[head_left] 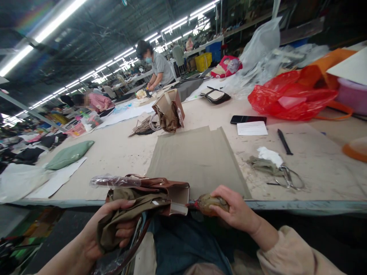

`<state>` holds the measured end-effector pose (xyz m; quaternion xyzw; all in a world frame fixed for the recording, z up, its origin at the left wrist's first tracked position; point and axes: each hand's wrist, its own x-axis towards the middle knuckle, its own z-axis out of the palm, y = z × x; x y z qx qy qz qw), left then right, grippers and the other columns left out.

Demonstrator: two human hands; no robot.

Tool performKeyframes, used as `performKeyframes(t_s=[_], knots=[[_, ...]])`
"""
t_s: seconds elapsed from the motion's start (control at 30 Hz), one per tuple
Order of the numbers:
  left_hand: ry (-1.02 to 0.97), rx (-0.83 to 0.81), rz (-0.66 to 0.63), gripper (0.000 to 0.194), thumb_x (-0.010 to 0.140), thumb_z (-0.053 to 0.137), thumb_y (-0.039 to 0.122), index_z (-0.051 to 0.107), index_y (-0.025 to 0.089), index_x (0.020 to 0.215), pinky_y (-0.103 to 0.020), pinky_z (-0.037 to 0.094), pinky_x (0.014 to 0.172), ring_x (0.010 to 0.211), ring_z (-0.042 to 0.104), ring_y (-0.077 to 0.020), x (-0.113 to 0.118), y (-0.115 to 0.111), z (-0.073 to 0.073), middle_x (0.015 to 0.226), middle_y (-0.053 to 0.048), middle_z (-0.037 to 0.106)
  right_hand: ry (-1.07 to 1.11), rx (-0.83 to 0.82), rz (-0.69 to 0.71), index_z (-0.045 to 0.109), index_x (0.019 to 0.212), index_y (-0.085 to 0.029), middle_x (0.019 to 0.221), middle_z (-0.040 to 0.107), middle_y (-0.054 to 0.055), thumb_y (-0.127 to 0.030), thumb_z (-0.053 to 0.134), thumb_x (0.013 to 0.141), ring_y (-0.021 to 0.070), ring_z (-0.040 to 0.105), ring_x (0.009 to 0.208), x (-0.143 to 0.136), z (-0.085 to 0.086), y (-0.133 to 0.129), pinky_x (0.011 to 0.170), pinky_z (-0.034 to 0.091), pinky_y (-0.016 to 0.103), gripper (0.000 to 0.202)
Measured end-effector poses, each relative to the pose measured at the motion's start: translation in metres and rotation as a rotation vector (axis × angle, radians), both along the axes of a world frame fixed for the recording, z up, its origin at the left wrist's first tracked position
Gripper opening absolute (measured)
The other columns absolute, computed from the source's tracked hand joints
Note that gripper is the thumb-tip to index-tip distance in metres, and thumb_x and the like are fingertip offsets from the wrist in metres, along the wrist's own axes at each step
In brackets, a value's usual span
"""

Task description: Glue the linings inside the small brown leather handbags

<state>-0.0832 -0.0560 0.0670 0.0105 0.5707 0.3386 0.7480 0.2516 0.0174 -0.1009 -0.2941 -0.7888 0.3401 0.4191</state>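
Phone (248,119) behind paper slip (252,128)

**A long table, crowded from end to end**

The pale table (120,152) carries an olive fabric sheet (197,160) near its front edge. Right of the sheet lie scissors (289,178), a white rag (269,155) and an olive scrap (262,165). Farther back sit a black phone (248,119), a white paper slip (252,128), a black pen (284,141) and a red plastic bag (289,97). A green pouch (69,154) lies at left, a tan handbag (169,109) mid-table.

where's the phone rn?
Head view, right of centre on the table: the black phone lies flat just behind the white paper slip, in front of the red plastic bag.
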Motion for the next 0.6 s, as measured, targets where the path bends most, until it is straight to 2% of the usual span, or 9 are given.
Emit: performKeyframes(t_s=[0.2,0.37,0.47,0.6], knots=[[0.050,0.019,-0.015,0.036,0.077,0.065,0.032,0.056,0.012,0.050,-0.028,0.046,0.034,0.034,0.035,-0.0082,0.001,0.001,0.000,0.041,0.006,0.034,0.014,-0.002,-0.016,0.056,0.100,-0.021,0.086,0.059,0.003,-0.027,0.062,0.088,0.0170,0.055,0.077,0.002,-0.001,0.000,0.069,0.044,0.028,0.015],[0.075,0.023,-0.034,0.033,0.072,0.070,0.033,0.056,0.012,0.050,-0.026,0.045,0.033,0.034,0.032,-0.0069,0.007,0.004,0.002,0.040,0.007,0.033,0.003,-0.034,0.117,0.056,0.099,-0.021,0.083,0.058,0.003,-0.030,0.060,0.089,0.0160,0.053,0.074,0.002,0.008,-0.004,0.066,0.042,0.028,0.014],[0.073,0.004,-0.043,0.034,0.069,0.072,0.034,0.055,0.014,0.048,-0.026,0.045,0.034,0.034,0.031,-0.0067,0.009,0.005,0.002,0.039,0.008,0.031,-0.028,0.001,0.153,0.057,0.096,-0.021,0.081,0.057,0.003,-0.032,0.061,0.089,0.0160,0.052,0.074,0.001,0.011,-0.006,0.065,0.041,0.027,0.014],[0.095,0.015,-0.038,0.034,0.069,0.072,0.036,0.055,0.014,0.048,-0.025,0.044,0.034,0.034,0.031,-0.0067,0.009,0.004,0.002,0.040,0.007,0.031,-0.068,0.064,0.130,0.057,0.099,-0.021,0.084,0.058,0.004,-0.029,0.062,0.088,0.0168,0.052,0.076,0.002,0.008,-0.006,0.065,0.041,0.028,0.015]])
